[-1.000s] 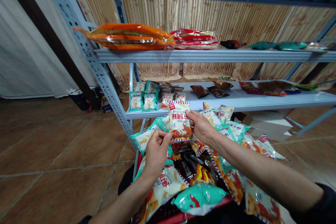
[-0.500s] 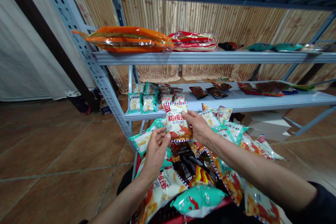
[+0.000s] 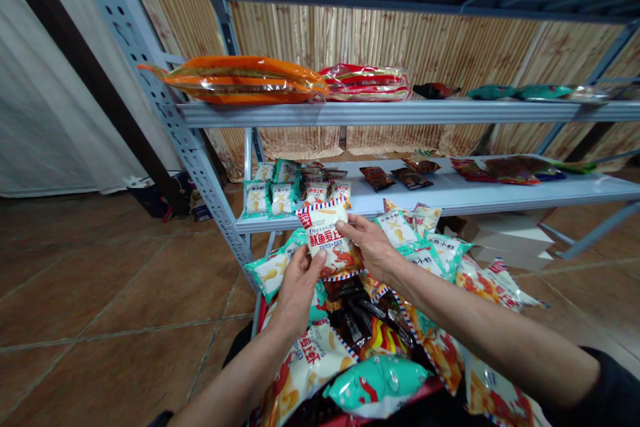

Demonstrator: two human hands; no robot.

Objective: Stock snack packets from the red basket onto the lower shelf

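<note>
Between my two hands is a white snack bag [image 3: 327, 233] with red lettering and a striped edge, tilted a little to the left. My left hand [image 3: 300, 280] grips its lower left side, thumb on the front. My right hand [image 3: 370, 240] pinches its right side, thumb on the front too. Underneath, a red-rimmed basket [image 3: 430, 388] is heaped with snack bags, among them a teal bag [image 3: 377, 380], a white and orange bag [image 3: 310, 360] and several dark packets [image 3: 355, 320].
A blue-grey metal rack stands ahead; its lower shelf [image 3: 440, 197] bears small teal and white bags [image 3: 257, 199], brown packets [image 3: 377, 178] and red bags [image 3: 473, 171]. Large orange bags [image 3: 250, 80] lie on the shelf above. White boxes [image 3: 505, 240] sit beneath.
The held snack bag has shifted slightly left and down and tilted left. My left hand has closed onto its lower left side; my right hand still holds the right side.
</note>
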